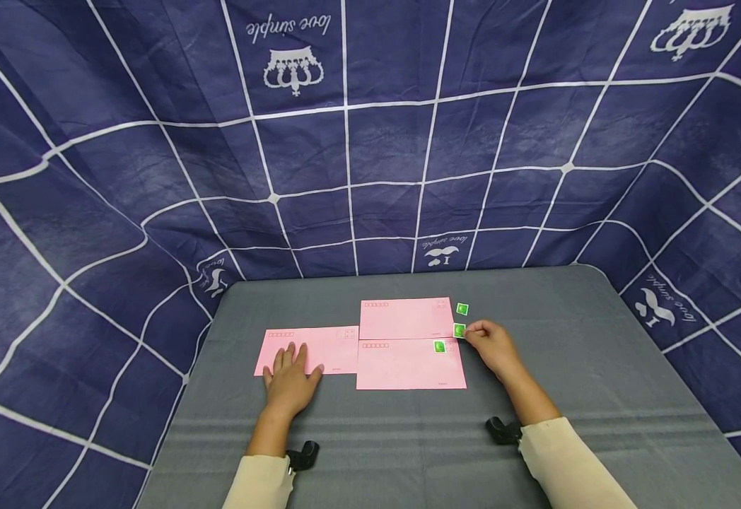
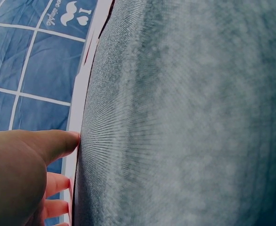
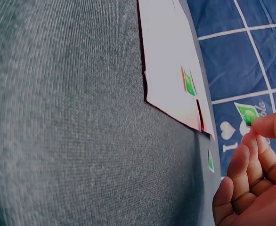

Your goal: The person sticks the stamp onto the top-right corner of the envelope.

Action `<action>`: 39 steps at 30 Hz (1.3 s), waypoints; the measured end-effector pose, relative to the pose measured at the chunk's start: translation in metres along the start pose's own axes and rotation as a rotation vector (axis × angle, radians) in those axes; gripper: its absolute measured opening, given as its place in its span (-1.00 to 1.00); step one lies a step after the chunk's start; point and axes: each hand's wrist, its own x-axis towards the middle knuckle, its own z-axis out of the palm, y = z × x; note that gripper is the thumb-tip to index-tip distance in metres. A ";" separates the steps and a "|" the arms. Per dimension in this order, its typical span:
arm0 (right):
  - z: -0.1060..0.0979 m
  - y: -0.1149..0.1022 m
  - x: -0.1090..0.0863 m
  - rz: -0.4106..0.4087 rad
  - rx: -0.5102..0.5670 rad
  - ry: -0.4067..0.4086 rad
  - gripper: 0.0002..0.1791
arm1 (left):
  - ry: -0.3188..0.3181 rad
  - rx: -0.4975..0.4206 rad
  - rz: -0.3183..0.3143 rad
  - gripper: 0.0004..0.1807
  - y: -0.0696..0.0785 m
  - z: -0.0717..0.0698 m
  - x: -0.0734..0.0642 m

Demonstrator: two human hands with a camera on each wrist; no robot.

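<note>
My left hand [image 1: 292,385] lies with fingers spread on the left pink envelope [image 1: 335,353]; its thumb touches the surface in the left wrist view. Between thumb and fingers, my right hand [image 1: 495,346] pinches a green postage stamp [image 3: 247,113] with a white border, raised above the cloth. In the head view this stamp overlaps the right edge of the far pink envelope [image 1: 402,318]. Another green stamp [image 1: 439,346] sits near the upper right corner of the near pink envelope [image 1: 402,371]. One more stamp [image 1: 462,309] lies on the cloth, right of the far envelope.
A grey cloth [image 1: 409,445] covers the table. Blue curtains with white grid lines [image 1: 383,148] stand behind it and at both sides. Black wrist mounts [image 1: 503,430] sit at both cuffs.
</note>
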 end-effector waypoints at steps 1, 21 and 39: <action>0.001 0.000 0.000 0.001 0.005 0.000 -0.81 | -0.001 0.001 -0.001 -0.22 0.000 0.000 0.000; 0.014 -0.010 -0.006 -0.022 0.044 -0.028 -0.85 | 0.012 0.008 0.004 -0.21 -0.001 0.003 0.001; 0.027 -0.015 -0.009 -0.034 0.103 -0.047 -0.83 | 0.004 0.011 -0.004 -0.21 -0.001 0.002 0.000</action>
